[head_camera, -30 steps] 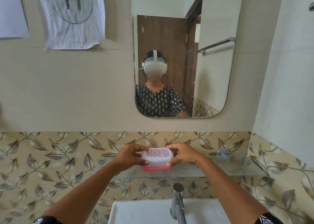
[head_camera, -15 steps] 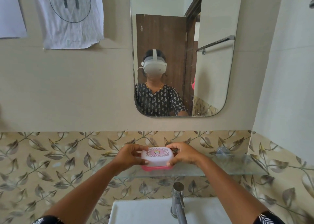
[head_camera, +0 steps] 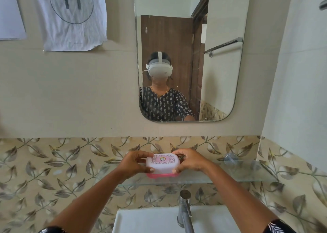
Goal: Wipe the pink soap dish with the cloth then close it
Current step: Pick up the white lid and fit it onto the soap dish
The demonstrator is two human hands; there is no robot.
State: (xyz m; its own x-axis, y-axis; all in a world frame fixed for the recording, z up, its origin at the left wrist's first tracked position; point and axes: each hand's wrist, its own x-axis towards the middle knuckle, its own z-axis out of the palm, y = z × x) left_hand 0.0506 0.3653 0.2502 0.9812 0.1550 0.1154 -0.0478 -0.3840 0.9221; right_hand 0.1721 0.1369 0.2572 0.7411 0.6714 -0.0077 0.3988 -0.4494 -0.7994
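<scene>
Head view: the pink soap dish (head_camera: 162, 167) sits on a clear glass shelf (head_camera: 247, 177), toward the shelf's left end, its pink base near the front edge. The lid is down over the base: translucent white plastic with rounded corners and a pink patterned label on top. The left hand (head_camera: 133, 163) clasps the dish's left end, thumb on the near wall and fingers curled over the far top edge; the right hand (head_camera: 189, 161) is clamped on the right end the same way. To the right of the dish the shelf is bare up to a round chrome bracket (head_camera: 230, 157) (plenty of free glass there). Behind it runs a glossy tile band (head_camera: 53, 162) printed with leaves, close to the fingers. Below the shelf's front edge stands a chrome tap (head_camera: 184, 209) over a white basin (head_camera: 150, 220), between the forearms. Above hangs a round-cornered mirror (head_camera: 221, 82).
</scene>
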